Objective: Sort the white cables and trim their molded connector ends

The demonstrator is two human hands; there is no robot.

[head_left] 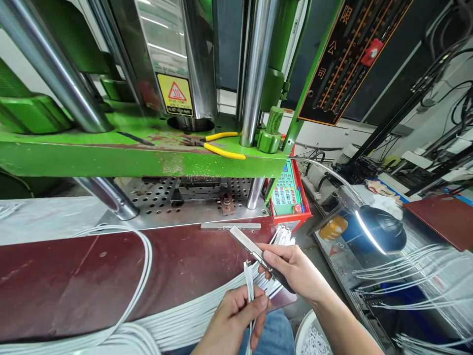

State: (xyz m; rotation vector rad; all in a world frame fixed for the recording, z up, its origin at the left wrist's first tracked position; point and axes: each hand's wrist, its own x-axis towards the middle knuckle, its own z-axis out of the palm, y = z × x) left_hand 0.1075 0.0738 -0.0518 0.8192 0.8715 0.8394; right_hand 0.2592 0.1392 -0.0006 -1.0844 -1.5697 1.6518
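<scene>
Green press machine (148,158) looms over a dark red workbench (74,281), yellow-handled pliers (218,143) sitting up on its ledge. Down front, the left hand (232,320) pinches a couple of white cable ends (249,278) upright, while the right hand (295,271) is closed round a flat metal tool (247,244), just beside them. Desk lamp (380,229) glows off to the right.

Bare left hand (234,318), bare right hand (295,268), sleeveless forearms, blue jeans (275,335)
</scene>
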